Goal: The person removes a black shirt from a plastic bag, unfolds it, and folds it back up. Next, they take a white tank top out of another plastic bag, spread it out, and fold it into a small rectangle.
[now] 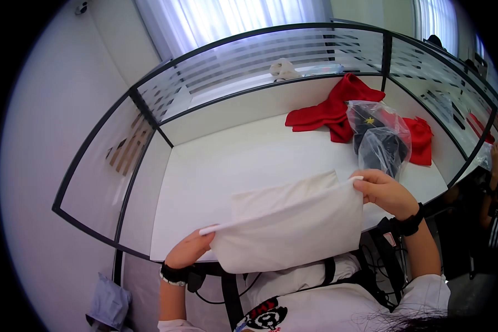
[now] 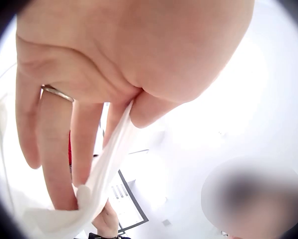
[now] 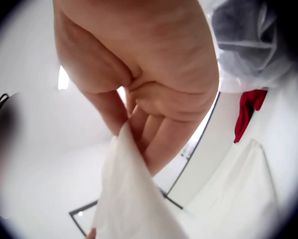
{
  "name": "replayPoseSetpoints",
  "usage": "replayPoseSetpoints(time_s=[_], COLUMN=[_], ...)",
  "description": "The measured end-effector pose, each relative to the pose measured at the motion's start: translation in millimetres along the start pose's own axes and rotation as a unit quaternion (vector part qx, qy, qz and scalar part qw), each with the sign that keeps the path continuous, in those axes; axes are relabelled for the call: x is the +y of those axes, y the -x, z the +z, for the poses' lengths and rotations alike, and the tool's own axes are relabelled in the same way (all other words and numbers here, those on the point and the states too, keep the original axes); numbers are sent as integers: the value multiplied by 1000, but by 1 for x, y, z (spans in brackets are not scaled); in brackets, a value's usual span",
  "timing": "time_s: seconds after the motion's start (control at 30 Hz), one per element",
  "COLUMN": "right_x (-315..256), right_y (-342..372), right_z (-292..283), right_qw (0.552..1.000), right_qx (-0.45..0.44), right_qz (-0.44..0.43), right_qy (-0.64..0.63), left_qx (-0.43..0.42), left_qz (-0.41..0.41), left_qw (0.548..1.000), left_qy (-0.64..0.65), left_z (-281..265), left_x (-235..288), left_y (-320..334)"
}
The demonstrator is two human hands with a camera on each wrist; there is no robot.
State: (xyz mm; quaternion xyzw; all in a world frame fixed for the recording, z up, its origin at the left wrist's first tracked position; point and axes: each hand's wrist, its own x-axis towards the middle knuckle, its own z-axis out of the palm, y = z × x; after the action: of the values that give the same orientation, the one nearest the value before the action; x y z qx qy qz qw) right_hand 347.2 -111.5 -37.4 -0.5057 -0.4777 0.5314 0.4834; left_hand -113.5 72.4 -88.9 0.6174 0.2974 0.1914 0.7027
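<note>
A white cloth (image 1: 288, 227) is stretched between the two hands over the front edge of the desk, its lower part hanging down and another layer lying behind it. The left hand (image 1: 191, 249) pinches its left corner; in the left wrist view the cloth (image 2: 106, 169) runs from between thumb and index finger of the left hand (image 2: 104, 64), which wears a ring. At the right corner, the right hand (image 1: 386, 192) grips the cloth between thumb and fingers. The right wrist view shows the cloth (image 3: 134, 189) hanging from the fingertips of the right hand (image 3: 139, 74).
Red fabric (image 1: 337, 110) lies at the back right of the white desk (image 1: 205, 160), beside a clear plastic bag (image 1: 379, 138) with dark contents. Low partitions with striped glass enclose the desk. A beige object (image 1: 284, 68) stands behind the back partition. A light bag (image 1: 109, 301) is at lower left.
</note>
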Motion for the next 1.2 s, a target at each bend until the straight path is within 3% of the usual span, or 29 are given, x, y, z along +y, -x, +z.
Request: replayPoseSetpoints(time_s=[0.13, 0.33, 0.57, 0.6, 0.77, 1.1, 1.2], right_x=[12, 33, 49, 45, 63, 64, 63], right_y=[-29, -56, -81, -81, -96, -99, -101], right_z=[4, -2, -17, -10, -18, -26, -26], right_qw=[998, 994, 995, 992, 984, 990, 989], right_qx=[51, 97, 72, 103, 122, 91, 102], right_qz=[20, 43, 53, 63, 99, 80, 84], right_qy=[-9, 6, -45, -48, -82, -74, -65], left_qx=[-40, -4, -9, 3, -11, 56, 75], left_qz=[-28, -66, -59, -56, -142, -92, -69], left_qw=[999, 997, 998, 998, 986, 985, 970], left_qy=[-10, -30, 21, 28, -88, -136, -219], left_z=[22, 23, 1, 6, -3, -1, 4], left_x=[41, 45, 35, 37, 36, 27, 26], left_y=[-45, -82, -101, -101, -114, -126, -132])
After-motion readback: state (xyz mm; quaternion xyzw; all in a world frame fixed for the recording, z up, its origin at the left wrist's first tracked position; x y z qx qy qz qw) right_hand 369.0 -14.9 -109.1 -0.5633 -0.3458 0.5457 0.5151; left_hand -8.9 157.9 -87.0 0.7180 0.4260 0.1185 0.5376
